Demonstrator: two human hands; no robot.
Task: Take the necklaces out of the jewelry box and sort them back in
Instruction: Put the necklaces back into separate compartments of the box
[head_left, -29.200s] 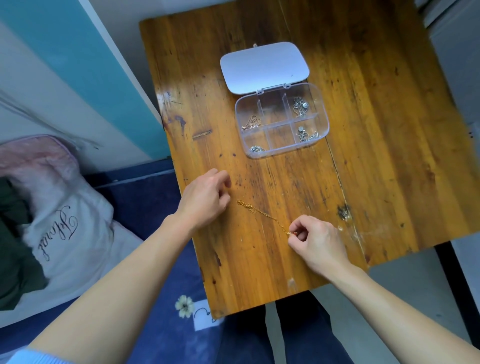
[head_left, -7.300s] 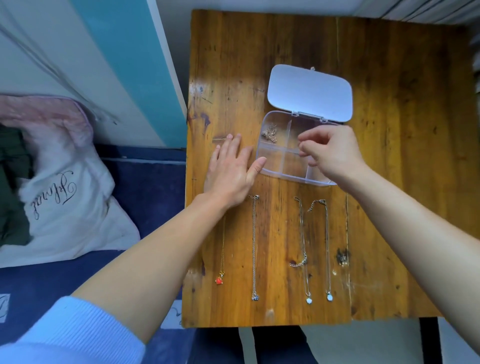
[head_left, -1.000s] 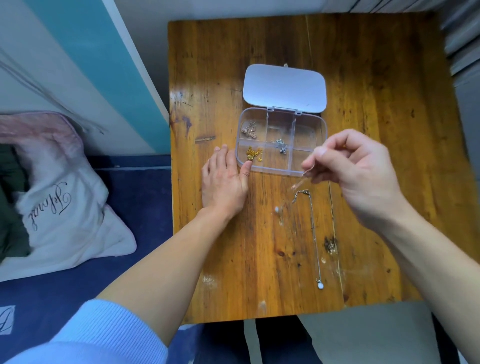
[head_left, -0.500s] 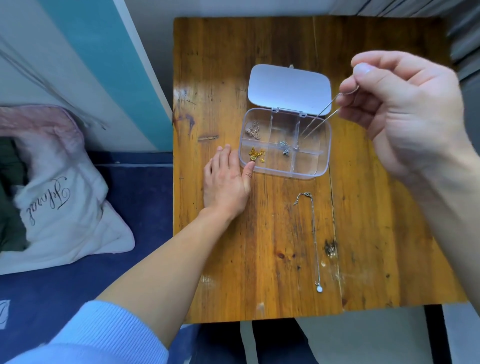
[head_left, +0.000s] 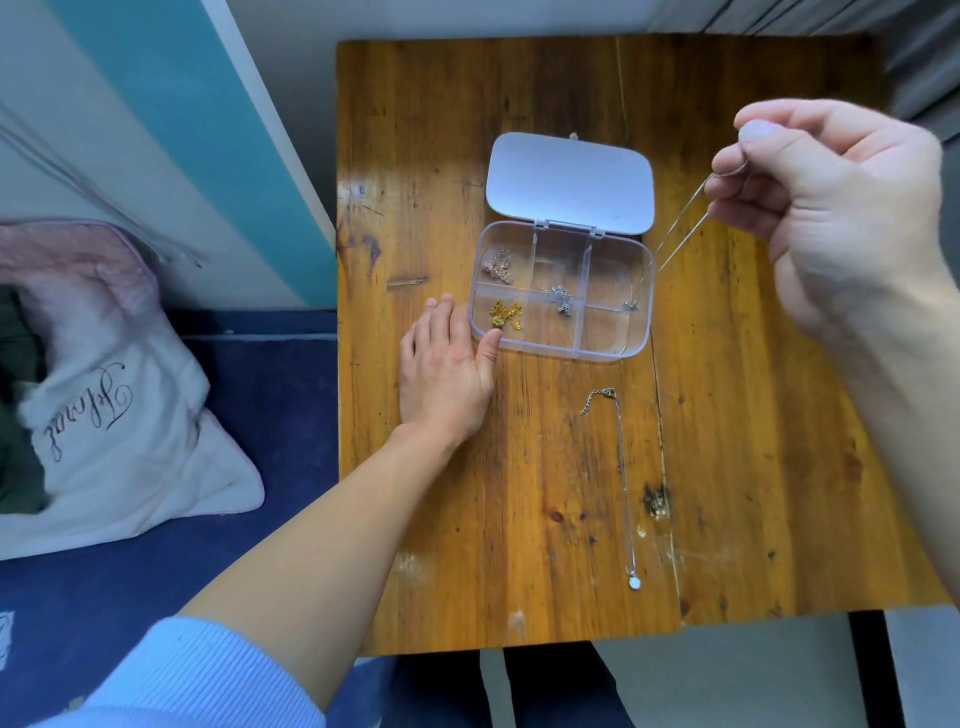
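A clear jewelry box (head_left: 641, 340) with a white lid (head_left: 569, 182) folded back lies open on the wooden table (head_left: 779, 441). A pale bundle (head_left: 497, 265), a gold necklace (head_left: 503, 313) and a silver one (head_left: 561, 297) sit in separate compartments. My right hand (head_left: 836, 208) is raised at the right and pinches a thin silver chain (head_left: 675, 234) that hangs down into the box's right side. My left hand (head_left: 447, 374) rests flat on the table, thumb touching the box's front left corner. Another silver necklace (head_left: 623, 483) with a white pendant lies stretched out on the table.
A teal and white panel (head_left: 171, 130) stands left of the table. A white pillow with script lettering (head_left: 104, 405) lies on dark blue bedding (head_left: 249, 519) at the left. A dark knot (head_left: 655, 501) marks the wood near the pendant necklace.
My right hand lifted the silver chain off the table, rose to the upper right and now dangles its lower end over the box's right compartments. My left hand stayed at the box corner.
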